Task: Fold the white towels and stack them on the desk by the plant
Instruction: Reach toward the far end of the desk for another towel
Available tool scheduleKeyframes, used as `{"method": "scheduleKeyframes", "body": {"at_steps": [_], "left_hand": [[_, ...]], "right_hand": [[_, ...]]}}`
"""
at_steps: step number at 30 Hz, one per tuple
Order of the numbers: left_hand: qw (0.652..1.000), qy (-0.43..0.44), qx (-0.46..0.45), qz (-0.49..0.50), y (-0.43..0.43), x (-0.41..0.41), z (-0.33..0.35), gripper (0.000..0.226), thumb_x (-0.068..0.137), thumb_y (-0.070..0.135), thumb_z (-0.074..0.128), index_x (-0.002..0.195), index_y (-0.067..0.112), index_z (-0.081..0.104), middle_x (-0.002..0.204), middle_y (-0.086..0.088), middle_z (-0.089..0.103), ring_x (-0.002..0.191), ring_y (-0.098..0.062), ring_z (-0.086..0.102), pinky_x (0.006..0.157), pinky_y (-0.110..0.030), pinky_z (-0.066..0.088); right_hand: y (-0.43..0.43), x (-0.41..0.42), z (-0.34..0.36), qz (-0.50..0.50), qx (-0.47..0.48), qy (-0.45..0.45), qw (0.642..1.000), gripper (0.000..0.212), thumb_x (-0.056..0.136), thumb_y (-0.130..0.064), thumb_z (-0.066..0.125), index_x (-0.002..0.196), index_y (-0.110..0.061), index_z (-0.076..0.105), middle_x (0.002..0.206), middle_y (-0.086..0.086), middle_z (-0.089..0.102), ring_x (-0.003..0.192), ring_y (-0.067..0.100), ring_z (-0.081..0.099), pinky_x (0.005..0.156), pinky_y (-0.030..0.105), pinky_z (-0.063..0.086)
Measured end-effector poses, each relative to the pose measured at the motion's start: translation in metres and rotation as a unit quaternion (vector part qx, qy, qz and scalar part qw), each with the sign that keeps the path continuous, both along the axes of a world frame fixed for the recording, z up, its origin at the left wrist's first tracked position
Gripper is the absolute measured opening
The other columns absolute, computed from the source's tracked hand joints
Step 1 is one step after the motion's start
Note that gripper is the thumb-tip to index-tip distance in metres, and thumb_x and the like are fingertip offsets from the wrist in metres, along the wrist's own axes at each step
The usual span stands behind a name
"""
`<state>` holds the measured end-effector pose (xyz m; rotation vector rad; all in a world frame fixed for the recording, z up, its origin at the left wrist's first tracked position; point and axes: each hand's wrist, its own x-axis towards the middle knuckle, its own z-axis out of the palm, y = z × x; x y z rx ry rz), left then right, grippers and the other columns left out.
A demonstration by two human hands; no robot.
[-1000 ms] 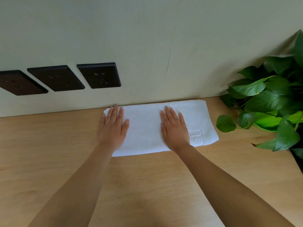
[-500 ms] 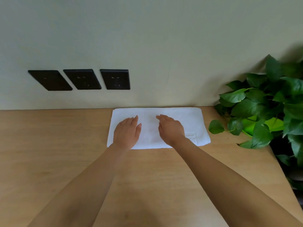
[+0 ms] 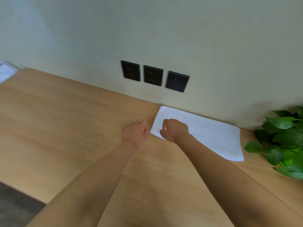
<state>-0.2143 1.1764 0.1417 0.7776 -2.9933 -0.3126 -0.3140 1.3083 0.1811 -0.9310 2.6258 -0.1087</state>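
Head view: folded white towel (image 3: 208, 133) lies flat on surface (image 3: 65, 128), just beside plant (image 3: 285, 145); probably base of stack. Left hand (image 3: 135, 132) and right hand (image 3: 174, 130) over towel end far from plant, each grip curled, empty; free for next towel.

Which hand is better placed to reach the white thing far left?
Probably the left hand: it is nearer the white thing; the right hand is over the folded towel.

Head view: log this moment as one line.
towel: folded, flat on desk by plant | left hand: curled, empty, over desk | right hand: curled, empty, over towel end
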Motion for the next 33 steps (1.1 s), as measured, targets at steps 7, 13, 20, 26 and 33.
{"method": "scheduleKeyframes", "body": {"at_steps": [7,13,20,26,33], "left_hand": [[0.996,0.003,-0.023,0.090,-0.096,0.116,0.023,0.020,0.094,0.033,0.039,0.105,0.022,0.051,0.106,-0.002,0.061,0.104,-0.025,0.055,0.081,-0.035,0.033],[0.989,-0.010,-0.068,0.133,-0.198,0.256,0.036,0.022,0.094,0.033,0.039,0.109,0.022,0.051,0.109,-0.002,0.061,0.104,-0.026,0.055,0.083,-0.036,0.036],[0.980,-0.037,-0.061,0.187,-0.296,0.404,0.040,0.024,0.097,0.031,0.034,0.113,0.021,0.048,0.113,-0.003,0.058,0.101,-0.026,0.054,0.074,-0.035,0.032],[0.968,-0.036,-0.054,0.244,-0.355,0.477,0.041,0.023,0.097,0.029,0.033,0.112,0.020,0.048,0.111,-0.002,0.059,0.098,-0.026,0.054,0.072,-0.035,0.032],[0.959,-0.045,-0.050,0.277,-0.423,0.519,0.038,0.025,0.099,0.028,0.031,0.114,0.019,0.049,0.112,-0.005,0.057,0.101,-0.027,0.055,0.075,-0.037,0.034]], "right_hand": [[-0.115,0.099,0.019,0.101,-0.004,0.012,0.995,0.031,0.089,-0.031,0.045,0.115,-0.017,0.056,0.114,0.003,0.059,0.103,0.024,0.056,0.079,0.033,0.044],[-0.236,0.221,0.027,0.155,-0.007,0.021,0.988,0.036,0.091,-0.033,0.045,0.121,-0.016,0.055,0.122,0.007,0.057,0.111,0.028,0.055,0.082,0.034,0.043],[-0.356,0.356,0.022,0.217,-0.010,0.008,0.976,0.034,0.091,-0.033,0.045,0.119,-0.017,0.056,0.120,0.007,0.058,0.107,0.029,0.057,0.076,0.032,0.043],[-0.436,0.431,0.026,0.284,0.010,0.018,0.959,0.032,0.092,-0.028,0.043,0.118,-0.014,0.055,0.116,0.007,0.059,0.102,0.029,0.058,0.070,0.029,0.040],[-0.522,0.476,0.017,0.333,0.023,0.010,0.943,0.032,0.092,-0.026,0.044,0.120,-0.013,0.052,0.117,0.007,0.057,0.102,0.028,0.057,0.070,0.029,0.037]]}}
